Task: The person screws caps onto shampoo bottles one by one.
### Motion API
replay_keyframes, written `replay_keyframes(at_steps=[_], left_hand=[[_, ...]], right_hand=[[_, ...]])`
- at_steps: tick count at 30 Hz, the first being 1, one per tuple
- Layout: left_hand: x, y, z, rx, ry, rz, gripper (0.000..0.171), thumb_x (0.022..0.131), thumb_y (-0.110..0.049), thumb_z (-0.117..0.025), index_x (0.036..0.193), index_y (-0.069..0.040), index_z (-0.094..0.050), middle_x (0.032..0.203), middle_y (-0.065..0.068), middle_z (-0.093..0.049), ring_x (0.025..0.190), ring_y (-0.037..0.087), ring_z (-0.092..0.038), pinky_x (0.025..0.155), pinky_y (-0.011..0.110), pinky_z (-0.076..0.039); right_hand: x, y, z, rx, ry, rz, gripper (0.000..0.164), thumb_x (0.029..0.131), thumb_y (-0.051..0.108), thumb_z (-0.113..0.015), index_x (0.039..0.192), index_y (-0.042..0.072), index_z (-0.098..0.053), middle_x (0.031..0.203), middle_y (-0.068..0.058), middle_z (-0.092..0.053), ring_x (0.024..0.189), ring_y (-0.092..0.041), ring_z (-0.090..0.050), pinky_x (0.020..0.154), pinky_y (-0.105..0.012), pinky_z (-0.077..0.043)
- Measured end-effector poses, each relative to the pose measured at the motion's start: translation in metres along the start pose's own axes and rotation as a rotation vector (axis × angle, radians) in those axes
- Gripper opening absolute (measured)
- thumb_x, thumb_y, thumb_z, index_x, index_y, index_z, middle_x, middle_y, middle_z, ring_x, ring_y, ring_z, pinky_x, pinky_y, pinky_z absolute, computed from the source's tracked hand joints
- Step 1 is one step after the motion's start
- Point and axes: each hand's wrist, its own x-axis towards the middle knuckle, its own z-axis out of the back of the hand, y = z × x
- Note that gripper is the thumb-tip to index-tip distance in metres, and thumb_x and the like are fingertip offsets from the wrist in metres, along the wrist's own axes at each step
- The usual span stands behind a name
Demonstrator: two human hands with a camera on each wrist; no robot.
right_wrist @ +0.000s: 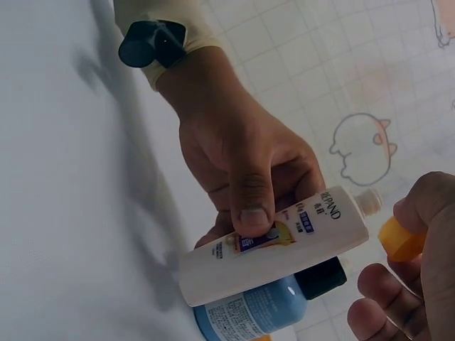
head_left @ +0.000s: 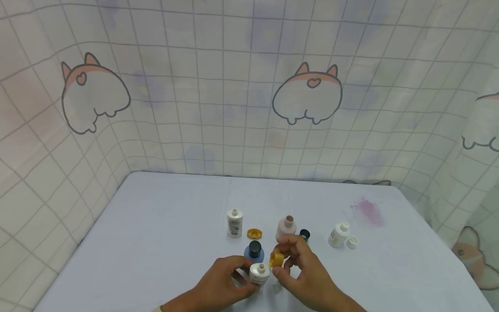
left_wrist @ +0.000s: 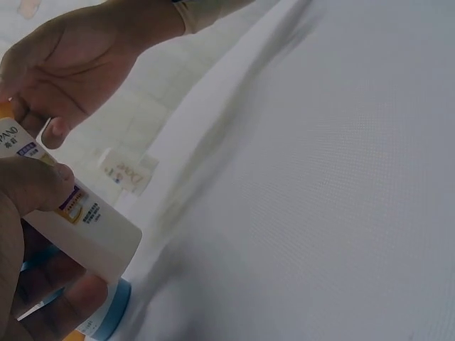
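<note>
My left hand (head_left: 220, 281) grips a white flat-sided bottle (right_wrist: 330, 238) with a printed label, thumb across its front. The neck of this bottle is bare and points toward my right hand (head_left: 306, 273). Between thumb and fingers, the right hand pinches a yellow-orange cap (head_left: 277, 260), held slightly apart from the neck. Just behind the gripped bottle stands a blue bottle (right_wrist: 270, 305) with a black cap (head_left: 255, 248). In the left wrist view, the left thumb and fingers wrap the bottle, and its cap end is partly cut off by the frame.
Behind the hands stand an uncapped white bottle (head_left: 234, 226), a loose yellow cap (head_left: 254, 234), a pinkish open bottle (head_left: 283, 229) and a black cap (head_left: 305, 234). Farther right are a small white bottle (head_left: 337, 237), a white cap (head_left: 352, 242) and a pink stain (head_left: 369, 211) on the white table (head_left: 175, 208).
</note>
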Motion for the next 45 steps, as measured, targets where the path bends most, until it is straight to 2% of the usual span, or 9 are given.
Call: replay_keyframes(at_steps=[3, 7, 9, 15, 21, 28, 33, 39, 45], left_hand=[[0.0, 0.0, 0.0, -0.002, -0.006, -0.004, 0.031, 0.083, -0.029, -0.073, 0.11, -0.019, -0.062, 0.104, -0.01, -0.062, 0.092, 0.005, -0.06, 0.069, 0.022, -0.054], [0.0, 0.0, 0.0, 0.004, -0.01, -0.001, 0.031, 0.082, -0.029, -0.074, 0.11, -0.019, -0.062, 0.104, -0.011, -0.062, 0.092, 0.004, -0.06, 0.069, 0.022, -0.054], [0.0, 0.0, 0.0, 0.002, -0.01, 0.002, 0.032, 0.082, -0.029, -0.074, 0.11, -0.019, -0.062, 0.104, -0.011, -0.062, 0.092, 0.004, -0.06, 0.069, 0.022, -0.054], [-0.001, 0.002, 0.0, 0.002, -0.011, -0.011, 0.031, 0.082, -0.029, -0.074, 0.108, -0.019, -0.062, 0.103, -0.011, -0.062, 0.091, 0.004, -0.06, 0.069, 0.023, -0.055], [-0.001, 0.003, 0.0, 0.0, -0.018, -0.032, 0.031, 0.082, -0.028, -0.074, 0.108, -0.019, -0.061, 0.103, -0.01, -0.062, 0.091, 0.004, -0.06, 0.068, 0.023, -0.055], [-0.002, 0.003, 0.0, 0.005, -0.016, -0.04, 0.031, 0.082, -0.027, -0.074, 0.109, -0.018, -0.061, 0.104, -0.01, -0.062, 0.092, 0.004, -0.06, 0.069, 0.022, -0.055], [-0.001, 0.004, 0.0, 0.005, -0.017, -0.059, 0.031, 0.082, -0.026, -0.074, 0.109, -0.019, -0.061, 0.104, -0.01, -0.062, 0.092, 0.004, -0.06, 0.068, 0.022, -0.055], [-0.001, 0.005, -0.001, 0.008, -0.02, -0.07, 0.031, 0.082, -0.025, -0.074, 0.109, -0.019, -0.061, 0.104, -0.01, -0.062, 0.091, 0.004, -0.06, 0.068, 0.022, -0.055], [-0.002, 0.002, -0.002, 0.002, -0.005, -0.031, 0.032, 0.082, -0.029, -0.073, 0.11, -0.019, -0.061, 0.104, -0.011, -0.062, 0.091, 0.003, -0.06, 0.07, 0.022, -0.054]], right_hand=[[0.0, 0.0, -0.001, 0.02, -0.011, -0.028, 0.039, 0.087, 0.011, -0.068, 0.116, 0.016, -0.043, 0.103, 0.004, -0.057, 0.09, -0.015, -0.056, 0.066, -0.025, -0.052], [0.0, 0.001, -0.001, -0.008, -0.006, -0.05, 0.031, 0.086, 0.015, -0.07, 0.108, 0.021, -0.049, 0.101, 0.006, -0.057, 0.088, -0.014, -0.055, 0.065, -0.025, -0.052], [0.001, 0.001, -0.001, -0.018, -0.002, -0.044, 0.031, 0.086, 0.016, -0.07, 0.109, 0.023, -0.05, 0.101, 0.007, -0.058, 0.087, -0.013, -0.055, 0.065, -0.025, -0.052], [0.002, -0.001, -0.002, -0.038, 0.009, 0.063, 0.033, 0.086, 0.013, -0.069, 0.115, 0.02, -0.054, 0.104, 0.005, -0.058, 0.087, -0.013, -0.055, 0.062, -0.025, -0.052], [0.003, 0.0, -0.003, -0.057, 0.015, 0.129, 0.036, 0.086, 0.011, -0.069, 0.119, 0.019, -0.056, 0.112, 0.001, -0.058, 0.084, -0.011, -0.055, 0.06, -0.024, -0.053], [0.007, 0.021, -0.002, -0.067, 0.007, 0.135, 0.036, 0.085, 0.004, -0.069, 0.117, 0.018, -0.059, 0.109, -0.003, -0.058, 0.084, -0.012, -0.054, 0.057, -0.026, -0.052], [0.01, 0.035, -0.001, -0.07, -0.005, 0.161, 0.038, 0.083, 0.001, -0.07, 0.115, 0.017, -0.06, 0.106, 0.0, -0.058, 0.081, -0.012, -0.052, 0.055, -0.025, -0.051], [0.012, 0.037, -0.002, -0.067, -0.017, 0.206, 0.04, 0.079, -0.001, -0.072, 0.114, 0.017, -0.061, 0.102, 0.001, -0.058, 0.079, -0.012, -0.051, 0.054, -0.024, -0.05], [0.013, 0.037, -0.004, -0.056, -0.007, 0.225, 0.042, 0.079, -0.002, -0.072, 0.115, 0.017, -0.061, 0.101, 0.0, -0.057, 0.078, -0.011, -0.051, 0.054, -0.024, -0.05]])
